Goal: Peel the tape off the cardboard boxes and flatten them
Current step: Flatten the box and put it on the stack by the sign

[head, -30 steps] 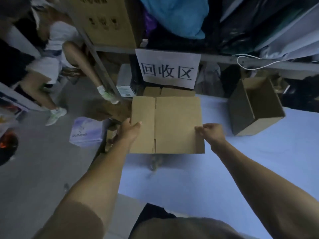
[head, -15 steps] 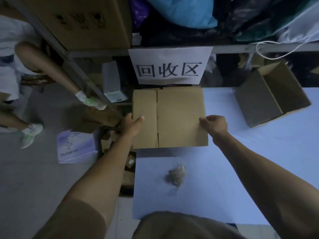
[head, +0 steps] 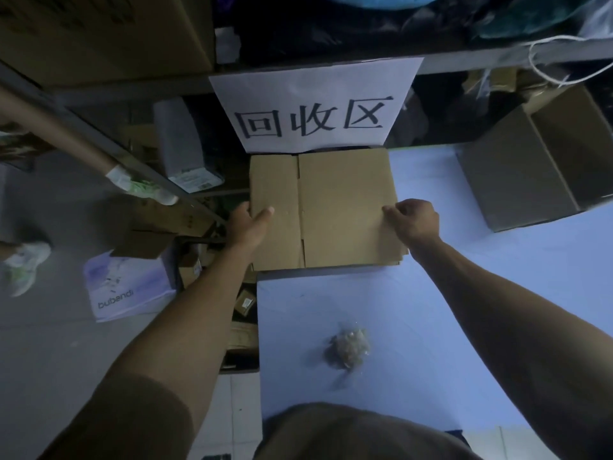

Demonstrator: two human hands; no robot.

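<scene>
A flattened cardboard box (head: pixel 338 207) lies at the far left corner of the blue table (head: pixel 464 310), on top of a thin stack of other flat cardboard, just under a white paper sign (head: pixel 315 104). My left hand (head: pixel 247 225) grips its left edge, thumb on top. My right hand (head: pixel 413 220) holds its right edge with curled fingers. A crumpled ball of peeled tape (head: pixel 348 348) sits on the table nearer to me. An open, unflattened cardboard box (head: pixel 517 174) stands at the far right.
A metal shelf (head: pixel 464 58) packed with bags and boxes runs behind the table. Left of the table, on the floor, are a lavender box (head: pixel 129 287) and several small cartons. Another person's leg and shoe (head: pixel 142 187) are at the left.
Both hands carried the flat box away from me and set it down on the stack under the sign. The view shifted, showing more of the table and the tape ball.
</scene>
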